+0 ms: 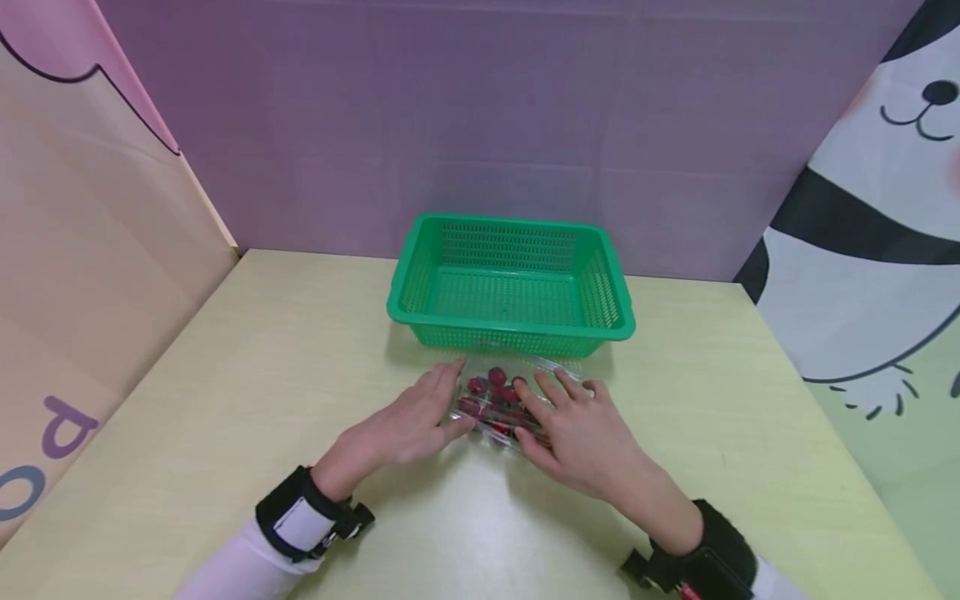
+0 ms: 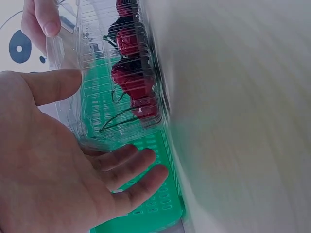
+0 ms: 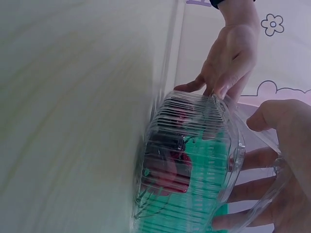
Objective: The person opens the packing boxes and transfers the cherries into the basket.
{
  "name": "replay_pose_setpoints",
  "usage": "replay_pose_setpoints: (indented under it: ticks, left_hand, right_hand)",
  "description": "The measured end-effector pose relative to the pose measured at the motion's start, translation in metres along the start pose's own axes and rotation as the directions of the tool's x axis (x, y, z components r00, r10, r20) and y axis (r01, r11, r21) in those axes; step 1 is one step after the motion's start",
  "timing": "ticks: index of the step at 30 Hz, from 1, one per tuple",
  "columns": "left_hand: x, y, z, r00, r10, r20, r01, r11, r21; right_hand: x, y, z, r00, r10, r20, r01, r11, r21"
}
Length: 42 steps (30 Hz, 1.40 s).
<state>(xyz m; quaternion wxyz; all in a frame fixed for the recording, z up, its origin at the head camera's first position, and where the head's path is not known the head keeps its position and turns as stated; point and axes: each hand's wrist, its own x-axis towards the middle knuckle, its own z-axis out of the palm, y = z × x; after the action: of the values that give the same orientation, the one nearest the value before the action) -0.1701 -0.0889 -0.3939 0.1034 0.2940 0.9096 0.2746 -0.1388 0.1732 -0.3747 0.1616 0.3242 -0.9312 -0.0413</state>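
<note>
Clear cherry box (image 2: 95, 104): sits on the pale table (image 1: 300, 367) between both hands, just on the near side of the green basket (image 1: 510, 325); whether the two touch, cannot tell.
Cherries (image 2: 129, 80): red, some stems visible, lying low in the box.
Lid flap (image 2: 57, 51): clear plastic above the box wall, near the right hand; cannot tell if fastened.
Left hand (image 1: 408, 421): fingers extended, thumb by the box's side; no grip on it.
Right hand (image 1: 581, 429): fingers spread over the plastic, pressing or steadying it rather than grasping, by the look of it.
Spill risk: a sudden pull on the flap could tip the light box and roll cherries out.
Slide risk: the left hand braces loosely, so a one-sided push could drive the box into the basket.
Bruise risk: the thin plastic may flex under hard fingers and squash fruit.
</note>
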Motion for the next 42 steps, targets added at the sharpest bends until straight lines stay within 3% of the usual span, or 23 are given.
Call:
replay_pose_setpoints:
  ticks: [28,42]
  left_hand:
    - [-0.0036,-0.0030,-0.0044,0.998,0.015,0.059,-0.012,0.999,-0.041]
    - [-0.0038,-0.0040,-0.0039,0.997,0.018,0.072,-0.017,1.000,-0.013]
  right_hand:
    - [-0.0004,-0.0047,-0.0048,1.000,0.014,0.012,-0.015,1.000,0.005]
    - [-0.0008,-0.0048,-0.0031,1.000,0.004,-0.019,-0.004,1.000,-0.001]
